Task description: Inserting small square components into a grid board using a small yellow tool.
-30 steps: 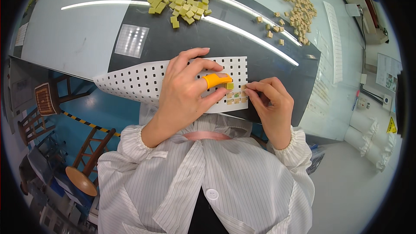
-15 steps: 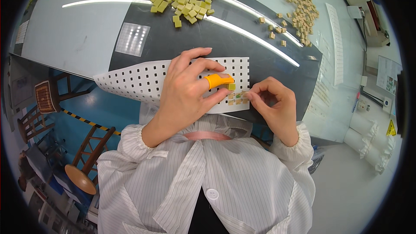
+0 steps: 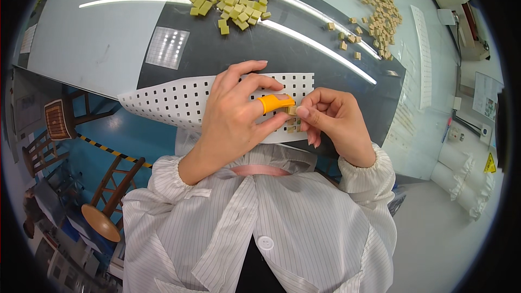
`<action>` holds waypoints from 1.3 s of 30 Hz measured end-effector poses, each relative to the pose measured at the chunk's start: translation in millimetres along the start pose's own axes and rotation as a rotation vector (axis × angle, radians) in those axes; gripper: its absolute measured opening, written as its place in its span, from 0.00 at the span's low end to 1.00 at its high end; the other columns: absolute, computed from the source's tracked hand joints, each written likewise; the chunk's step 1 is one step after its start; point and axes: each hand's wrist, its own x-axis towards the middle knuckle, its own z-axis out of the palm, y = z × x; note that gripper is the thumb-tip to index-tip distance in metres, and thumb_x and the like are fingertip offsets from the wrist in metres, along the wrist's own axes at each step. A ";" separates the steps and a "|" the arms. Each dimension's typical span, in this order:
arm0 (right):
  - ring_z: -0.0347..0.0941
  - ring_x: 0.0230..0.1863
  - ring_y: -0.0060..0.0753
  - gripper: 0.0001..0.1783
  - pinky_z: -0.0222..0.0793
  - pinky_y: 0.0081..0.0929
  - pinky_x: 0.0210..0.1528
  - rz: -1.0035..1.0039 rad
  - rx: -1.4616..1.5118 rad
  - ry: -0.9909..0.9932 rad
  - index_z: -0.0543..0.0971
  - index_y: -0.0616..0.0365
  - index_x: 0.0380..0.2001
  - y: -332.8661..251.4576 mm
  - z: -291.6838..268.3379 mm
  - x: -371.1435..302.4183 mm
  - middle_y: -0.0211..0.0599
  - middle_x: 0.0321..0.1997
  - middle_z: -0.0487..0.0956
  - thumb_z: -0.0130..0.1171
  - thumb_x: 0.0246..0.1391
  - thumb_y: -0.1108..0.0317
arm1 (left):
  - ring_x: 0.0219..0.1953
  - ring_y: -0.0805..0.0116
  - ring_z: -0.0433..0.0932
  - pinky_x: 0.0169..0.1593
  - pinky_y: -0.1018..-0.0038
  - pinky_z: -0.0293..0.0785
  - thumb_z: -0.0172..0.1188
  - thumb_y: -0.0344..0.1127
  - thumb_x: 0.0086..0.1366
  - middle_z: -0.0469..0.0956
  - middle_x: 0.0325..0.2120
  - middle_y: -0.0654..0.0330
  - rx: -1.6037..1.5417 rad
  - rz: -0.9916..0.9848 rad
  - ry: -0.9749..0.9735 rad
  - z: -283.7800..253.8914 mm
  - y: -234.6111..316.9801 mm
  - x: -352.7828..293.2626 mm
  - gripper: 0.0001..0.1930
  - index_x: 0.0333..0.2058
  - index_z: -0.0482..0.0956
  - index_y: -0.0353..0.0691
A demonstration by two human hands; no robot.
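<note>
My left hand (image 3: 233, 106) reaches over a white sheet with rows of square holes (image 3: 187, 95). An orange sleeve (image 3: 271, 103) covers one of its fingers, and between that finger and the thumb it pinches a small yellow-green block (image 3: 292, 110). Just right of the block, my right hand (image 3: 342, 125) has its thumb and index finger pinched together, close against the block's side. Whatever may be in that pinch is too small to make out. Several small tan and greenish squares (image 3: 292, 129) show on the sheet's lower right part, partly behind the right hand's fingers.
Yellow-green blocks (image 3: 236, 5) lie heaped at the back of the dark tabletop (image 3: 228, 49). Smaller tan cubes (image 3: 382, 13) are scattered at the far right. A small translucent grid sheet (image 3: 167, 48) lies left, and a perforated strip (image 3: 422, 54) right. Wooden stools (image 3: 100, 222) stand left.
My right hand has moved left and slightly up, from the small squares at the sheet's right edge to the block. My left hand stays in place, still pinching the block.
</note>
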 end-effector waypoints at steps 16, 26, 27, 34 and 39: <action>0.72 0.17 0.14 0.10 0.66 0.12 0.18 0.019 0.004 0.005 0.77 0.62 0.31 -0.7 0.4 0.4 0.30 0.22 0.79 0.64 0.60 0.66 | 0.54 0.56 0.74 0.54 0.58 0.68 0.74 0.34 0.45 0.81 0.38 0.66 -0.003 -0.006 0.000 -0.3 0.1 -0.3 0.11 0.31 0.88 0.45; 0.70 0.17 0.13 0.13 0.64 0.13 0.17 0.027 -0.018 0.036 0.76 0.62 0.29 -6.2 7.7 0.9 0.27 0.20 0.77 0.65 0.59 0.64 | 0.54 0.55 0.74 0.53 0.58 0.68 0.74 0.34 0.45 0.81 0.38 0.66 0.003 -0.002 0.006 0.0 0.3 -0.2 0.11 0.30 0.88 0.44; 0.70 0.17 0.13 0.13 0.64 0.13 0.17 0.026 -0.017 0.036 0.76 0.62 0.29 -5.4 9.9 1.4 0.27 0.20 0.77 0.65 0.59 0.64 | 0.54 0.55 0.74 0.53 0.58 0.69 0.74 0.34 0.45 0.81 0.38 0.66 0.007 -0.002 0.009 0.1 0.4 -0.2 0.11 0.30 0.87 0.44; 0.65 0.19 0.10 0.10 0.61 0.12 0.18 -0.184 -0.404 0.055 0.73 0.62 0.32 0.0 4.9 3.5 0.26 0.23 0.74 0.62 0.62 0.68 | 0.57 0.54 0.73 0.55 0.60 0.70 0.74 0.30 0.44 0.81 0.40 0.65 0.063 0.010 -0.010 0.3 0.8 -0.7 0.11 0.31 0.87 0.42; 0.68 0.24 0.10 0.07 0.60 0.11 0.21 -0.419 -0.364 0.448 0.77 0.62 0.39 7.8 -6.3 -3.3 0.25 0.26 0.76 0.61 0.62 0.70 | 0.56 0.55 0.72 0.54 0.57 0.68 0.73 0.31 0.44 0.80 0.40 0.65 0.027 0.033 -0.015 0.1 -1.3 -2.0 0.11 0.30 0.86 0.40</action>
